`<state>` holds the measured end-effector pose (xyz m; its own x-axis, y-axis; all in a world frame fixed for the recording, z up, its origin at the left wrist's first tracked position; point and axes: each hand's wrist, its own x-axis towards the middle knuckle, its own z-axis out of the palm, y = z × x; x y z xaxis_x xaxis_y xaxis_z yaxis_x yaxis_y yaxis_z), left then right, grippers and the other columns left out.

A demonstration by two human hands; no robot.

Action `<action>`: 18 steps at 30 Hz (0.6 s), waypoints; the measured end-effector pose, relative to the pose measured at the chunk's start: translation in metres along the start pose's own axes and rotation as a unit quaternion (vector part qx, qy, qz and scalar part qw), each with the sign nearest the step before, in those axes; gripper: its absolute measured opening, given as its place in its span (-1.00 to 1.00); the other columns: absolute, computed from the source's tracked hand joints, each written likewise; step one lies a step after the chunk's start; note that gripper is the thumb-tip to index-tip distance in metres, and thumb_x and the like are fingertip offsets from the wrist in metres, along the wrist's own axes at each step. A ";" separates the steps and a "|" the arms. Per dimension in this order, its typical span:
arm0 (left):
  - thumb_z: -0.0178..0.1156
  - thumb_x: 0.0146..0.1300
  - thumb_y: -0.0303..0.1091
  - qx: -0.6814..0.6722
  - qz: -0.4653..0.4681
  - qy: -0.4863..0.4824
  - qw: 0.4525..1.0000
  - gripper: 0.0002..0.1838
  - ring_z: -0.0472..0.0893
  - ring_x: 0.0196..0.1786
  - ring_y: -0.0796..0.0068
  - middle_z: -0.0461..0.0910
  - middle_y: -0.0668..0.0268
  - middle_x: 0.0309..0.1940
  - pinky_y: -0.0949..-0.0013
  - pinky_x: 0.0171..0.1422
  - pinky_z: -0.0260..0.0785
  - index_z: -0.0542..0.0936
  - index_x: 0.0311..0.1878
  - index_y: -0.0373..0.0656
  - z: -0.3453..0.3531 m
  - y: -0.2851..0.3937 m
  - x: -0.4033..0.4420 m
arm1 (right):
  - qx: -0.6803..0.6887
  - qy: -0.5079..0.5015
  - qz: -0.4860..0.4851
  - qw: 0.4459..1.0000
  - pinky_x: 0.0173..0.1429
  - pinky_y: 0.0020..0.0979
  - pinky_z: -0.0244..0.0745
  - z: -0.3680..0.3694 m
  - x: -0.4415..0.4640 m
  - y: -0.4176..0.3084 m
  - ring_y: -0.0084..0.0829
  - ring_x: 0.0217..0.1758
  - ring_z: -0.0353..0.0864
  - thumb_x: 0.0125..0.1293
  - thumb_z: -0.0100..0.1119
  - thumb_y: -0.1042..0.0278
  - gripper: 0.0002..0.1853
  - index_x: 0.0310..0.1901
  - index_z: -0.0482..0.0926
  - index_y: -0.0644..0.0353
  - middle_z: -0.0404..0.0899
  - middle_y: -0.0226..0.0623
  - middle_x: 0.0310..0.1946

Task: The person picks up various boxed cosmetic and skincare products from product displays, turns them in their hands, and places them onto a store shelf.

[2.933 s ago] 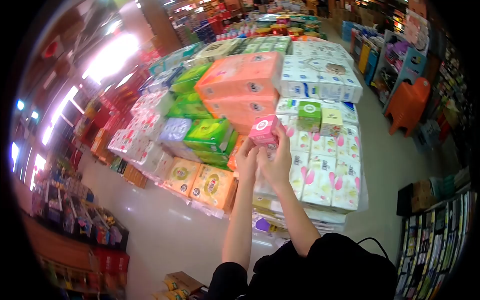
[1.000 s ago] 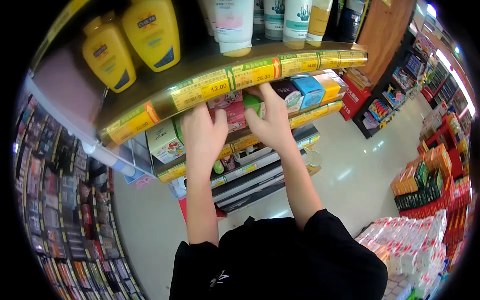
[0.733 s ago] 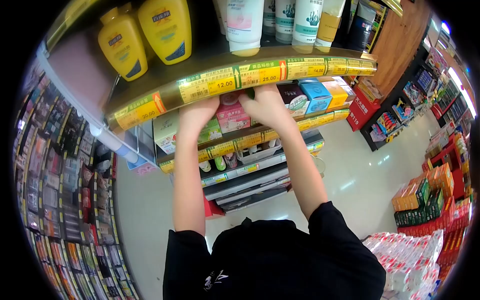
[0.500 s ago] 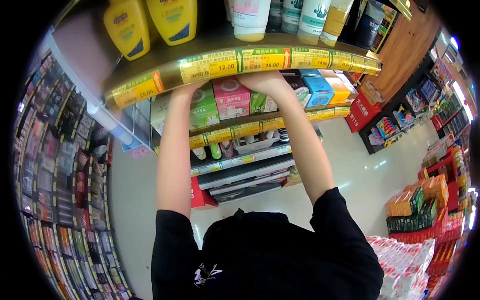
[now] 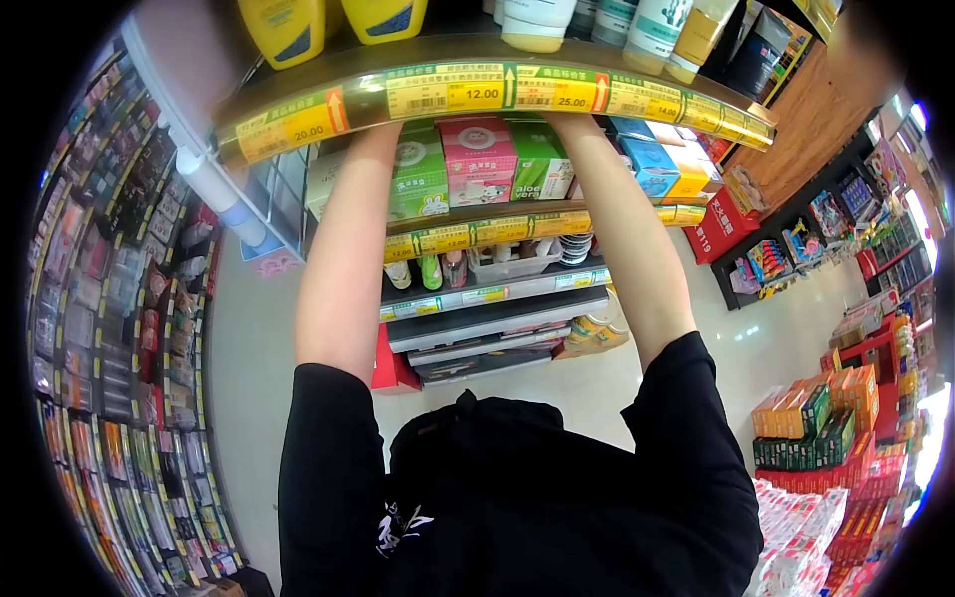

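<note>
Both my forearms reach in beneath the upper shelf edge (image 5: 448, 92) with its yellow price labels. That edge hides my left hand and my right hand from the wrists on, so what they hold cannot be seen. Between the arms, a green box with a rabbit picture (image 5: 418, 179), a pink box (image 5: 479, 164) and a green aloe vera box (image 5: 541, 167) stand side by side on the shelf below. The green rabbit box is beside my left wrist; the aloe vera box is beside my right wrist. To the right of my right forearm is a blue box (image 5: 652, 167).
Yellow bottles (image 5: 288, 30) and white tubes (image 5: 537, 20) stand on the upper shelf. Lower shelves (image 5: 497, 291) hold small bottles and a plastic basket. A red box (image 5: 721, 227) is at the right, stacked cartons (image 5: 811, 413) farther off. Racks of goods (image 5: 109, 298) line the left.
My hands have gone from in front of the boxes to deep under the upper shelf edge. The view has shifted, showing more of the boxes between my arms. Earlier, a pink box was held over tissue packs.
</note>
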<state>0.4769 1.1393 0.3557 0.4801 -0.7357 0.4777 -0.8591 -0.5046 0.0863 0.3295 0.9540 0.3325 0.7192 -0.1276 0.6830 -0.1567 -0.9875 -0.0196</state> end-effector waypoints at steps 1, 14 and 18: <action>0.12 0.39 0.14 0.004 0.000 -0.003 1.000 -0.47 0.52 0.26 0.30 0.56 0.16 0.21 0.14 0.38 0.35 0.50 0.22 -0.02 -0.002 0.001 -0.001 | -0.004 0.004 -0.006 1.000 0.32 -0.24 0.46 0.004 0.000 0.001 -0.19 0.19 0.58 0.22 0.38 -0.07 -0.48 0.13 0.57 -0.01 0.62 -0.24 0.11; 0.23 0.30 0.20 0.015 0.018 -0.021 1.000 -0.43 0.55 0.24 0.28 0.59 0.15 0.20 0.12 0.38 0.35 0.56 0.18 0.00 -0.021 0.008 -0.010 | -0.055 -0.034 0.019 0.998 0.33 -0.19 0.44 0.013 -0.001 0.012 -0.19 0.22 0.56 0.17 0.32 -0.31 -0.37 0.13 0.56 -0.06 0.60 -0.22 0.14; 0.27 0.27 0.22 0.003 0.030 -0.030 0.999 -0.42 0.56 0.24 0.27 0.60 0.14 0.20 0.11 0.38 0.35 0.58 0.16 0.00 -0.028 0.008 -0.018 | -0.026 -0.101 0.127 0.986 0.35 -0.17 0.43 -0.037 -0.014 -0.042 -0.14 0.24 0.54 0.28 0.26 -0.15 -0.47 0.16 0.55 -0.02 0.59 -0.18 0.17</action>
<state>0.4566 1.1611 0.3729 0.4381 -0.7897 0.4295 -0.8854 -0.4616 0.0545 0.3005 1.0007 0.3509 0.7723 -0.3910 0.5006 -0.3797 -0.9160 -0.1297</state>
